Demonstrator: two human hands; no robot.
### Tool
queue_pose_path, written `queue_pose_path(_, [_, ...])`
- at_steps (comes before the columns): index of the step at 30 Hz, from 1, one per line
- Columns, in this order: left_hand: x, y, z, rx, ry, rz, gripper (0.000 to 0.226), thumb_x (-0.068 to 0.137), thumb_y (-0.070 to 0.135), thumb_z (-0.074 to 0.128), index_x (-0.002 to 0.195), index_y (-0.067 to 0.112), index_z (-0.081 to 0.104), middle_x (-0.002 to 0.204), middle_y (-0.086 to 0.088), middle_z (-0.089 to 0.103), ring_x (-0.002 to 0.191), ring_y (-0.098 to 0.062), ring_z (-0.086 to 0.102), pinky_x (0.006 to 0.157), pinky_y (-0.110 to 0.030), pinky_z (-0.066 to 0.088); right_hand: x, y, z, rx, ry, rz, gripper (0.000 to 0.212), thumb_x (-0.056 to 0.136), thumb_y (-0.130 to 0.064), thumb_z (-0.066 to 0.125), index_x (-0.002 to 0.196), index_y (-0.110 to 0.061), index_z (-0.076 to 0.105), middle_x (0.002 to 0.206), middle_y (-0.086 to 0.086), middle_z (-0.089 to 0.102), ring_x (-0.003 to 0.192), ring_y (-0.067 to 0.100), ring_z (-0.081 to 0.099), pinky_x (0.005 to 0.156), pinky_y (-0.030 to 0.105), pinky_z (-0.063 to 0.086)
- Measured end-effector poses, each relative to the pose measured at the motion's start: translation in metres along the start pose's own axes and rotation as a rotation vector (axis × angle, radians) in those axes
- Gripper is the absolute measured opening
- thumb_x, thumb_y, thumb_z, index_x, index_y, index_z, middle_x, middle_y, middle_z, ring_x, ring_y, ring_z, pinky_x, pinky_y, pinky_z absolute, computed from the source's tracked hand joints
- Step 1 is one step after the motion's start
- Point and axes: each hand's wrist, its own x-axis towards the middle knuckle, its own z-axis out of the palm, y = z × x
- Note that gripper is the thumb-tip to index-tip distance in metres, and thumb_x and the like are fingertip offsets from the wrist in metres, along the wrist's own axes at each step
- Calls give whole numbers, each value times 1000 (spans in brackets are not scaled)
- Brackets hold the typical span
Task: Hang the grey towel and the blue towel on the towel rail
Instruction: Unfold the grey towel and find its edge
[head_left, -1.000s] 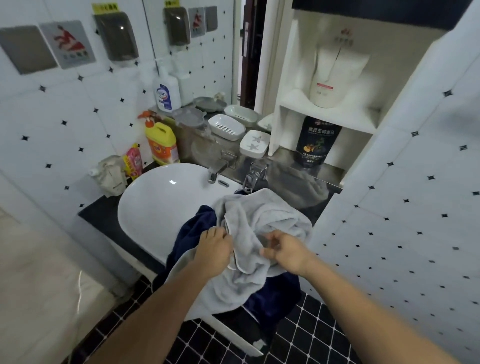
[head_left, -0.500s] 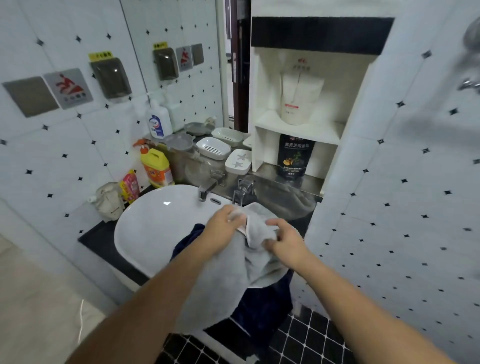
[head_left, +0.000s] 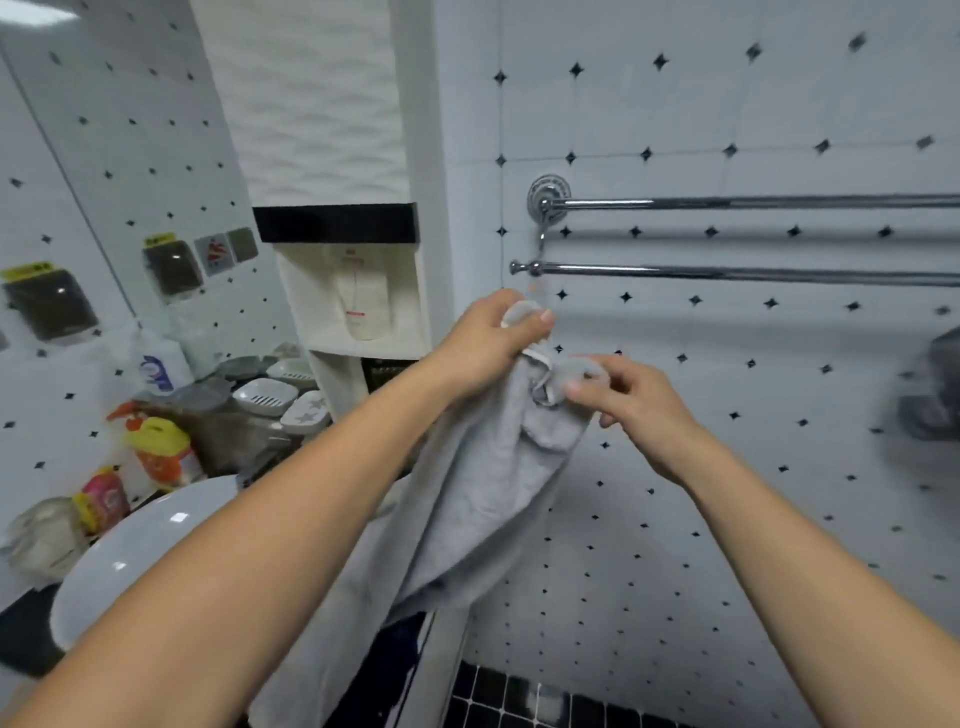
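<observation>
- Two of our bare forearms reach up from the bottom edge, both meeting at the grey towel (head_left: 478, 499).
- We see a dark strip of the blue towel (head_left: 395, 662) low down, mostly hidden behind the grey one, beside the white sink (head_left: 135, 566).
- Our left hand (head_left: 493, 338) has its fingers and thumb curled tight round the grey towel's top corner; the rest of the cloth hangs down in folds.
- Our right hand (head_left: 641, 402) pinches a bunched fold just below and to the right of that corner.
- Beyond the hands, the chrome towel rail (head_left: 727, 202) runs along the tiled wall with two bare bars, the lower one just above our left hand.
</observation>
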Motion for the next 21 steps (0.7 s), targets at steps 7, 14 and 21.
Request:
queue_pose_path(7, [25,113,92,-152,-156,164,13,85,26,71,87,16,62,80,1,65,74,-9,62,72,-23,51,-7,-60,-89,-219,390,-216,6,64,-32,70,60,-35,66,51,-21,59,51,-7,49,52,19,41])
queue_pose_path(14, [30,91,126,-291,-364,18,35,64,15,85,96,11,71,94,-5,76,87,-19,72,82,-35,59,-30,-64,-145,-216,543,-201,16,71,-28,74,78,-15,69,74,2,71,70,18,64,69,35,52])
queue_pose_path(21, [16,25,161,-334,-440,-227,13,78,8,76,90,12,73,90,-5,77,85,-23,73,70,-33,59,-43,-39,-167,-214,584,-13,10,81,-26,67,83,-16,66,75,-5,67,69,11,60,59,23,46])
